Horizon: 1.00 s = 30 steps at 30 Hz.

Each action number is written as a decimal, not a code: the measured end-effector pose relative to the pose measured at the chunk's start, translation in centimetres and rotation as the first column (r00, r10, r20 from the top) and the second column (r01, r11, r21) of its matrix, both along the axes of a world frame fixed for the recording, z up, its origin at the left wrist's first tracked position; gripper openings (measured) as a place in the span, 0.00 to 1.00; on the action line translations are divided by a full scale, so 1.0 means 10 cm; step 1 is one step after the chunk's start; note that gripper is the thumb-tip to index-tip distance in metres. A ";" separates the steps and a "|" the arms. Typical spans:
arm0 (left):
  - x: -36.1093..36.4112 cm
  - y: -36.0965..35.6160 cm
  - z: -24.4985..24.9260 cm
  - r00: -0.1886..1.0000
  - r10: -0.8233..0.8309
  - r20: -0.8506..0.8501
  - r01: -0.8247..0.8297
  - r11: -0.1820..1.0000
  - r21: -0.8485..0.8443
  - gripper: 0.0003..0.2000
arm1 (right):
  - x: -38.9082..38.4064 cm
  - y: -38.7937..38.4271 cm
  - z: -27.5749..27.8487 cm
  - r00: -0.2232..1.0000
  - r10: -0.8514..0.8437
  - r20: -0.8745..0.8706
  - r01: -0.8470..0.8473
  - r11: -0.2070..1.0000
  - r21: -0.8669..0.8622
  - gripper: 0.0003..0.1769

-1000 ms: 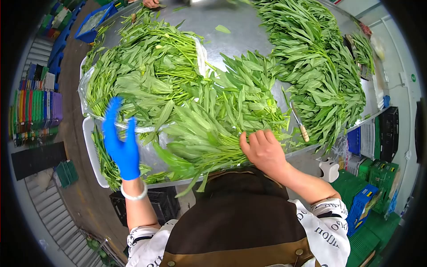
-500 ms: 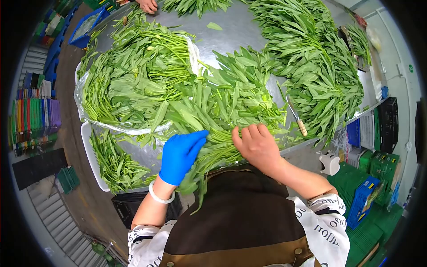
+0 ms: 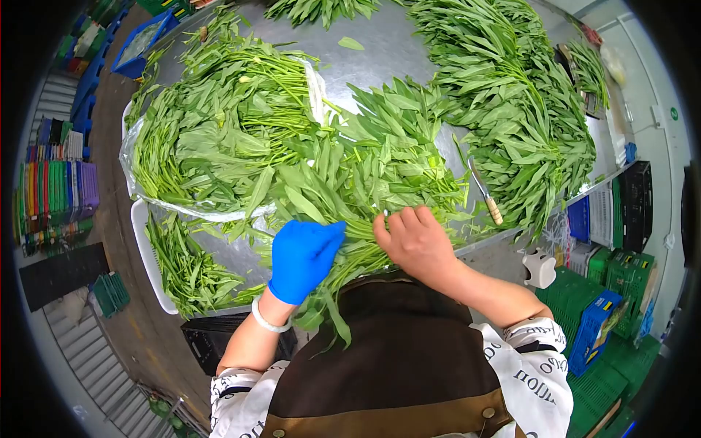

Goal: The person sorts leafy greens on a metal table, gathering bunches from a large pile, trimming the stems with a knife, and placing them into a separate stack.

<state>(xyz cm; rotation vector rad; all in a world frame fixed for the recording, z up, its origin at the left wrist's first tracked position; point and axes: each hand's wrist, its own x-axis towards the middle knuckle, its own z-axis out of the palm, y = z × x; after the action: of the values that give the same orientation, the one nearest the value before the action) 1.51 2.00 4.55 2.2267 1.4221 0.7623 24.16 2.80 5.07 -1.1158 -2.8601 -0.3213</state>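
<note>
At the near edge of the metal table, both hands work on a bunch of water spinach [image 3: 356,235] with long green stems and narrow leaves. My left hand [image 3: 303,257], in a blue glove, is closed around the leafy side of the bunch, and some leaves droop below it onto the apron. Bare and curled, my right hand [image 3: 415,237] grips the stems just to the right; its fingertips are partly hidden. Beyond the hands lies a loose heap of water spinach [image 3: 401,160]. To the right of it rests a knife [image 3: 485,191] with a wooden handle.
A large pile of water spinach on clear plastic [image 3: 219,131] covers the left of the metal table [image 3: 358,64]. Neatly layered greens [image 3: 511,109] line the right side. A white tray [image 3: 150,255] holds more at lower left. Crates [image 3: 595,332] stand at right.
My left hand has turned and its fingers have curled in more tightly. My right hand has shifted slightly left. Another person's hand at the top left has gone out of view.
</note>
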 end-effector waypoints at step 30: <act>-0.44 0.43 0.12 0.600 0.540 0.590 -0.388 0.842 -0.376 0.08 | 0.07 -0.04 -0.12 0.996 -0.073 -0.042 0.067 0.990 -0.121 0.16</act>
<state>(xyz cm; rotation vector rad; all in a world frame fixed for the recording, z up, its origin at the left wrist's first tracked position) -2.89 6.26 5.74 1.1649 1.5807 1.3538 24.89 2.38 3.87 -1.2290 -2.8376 -0.1262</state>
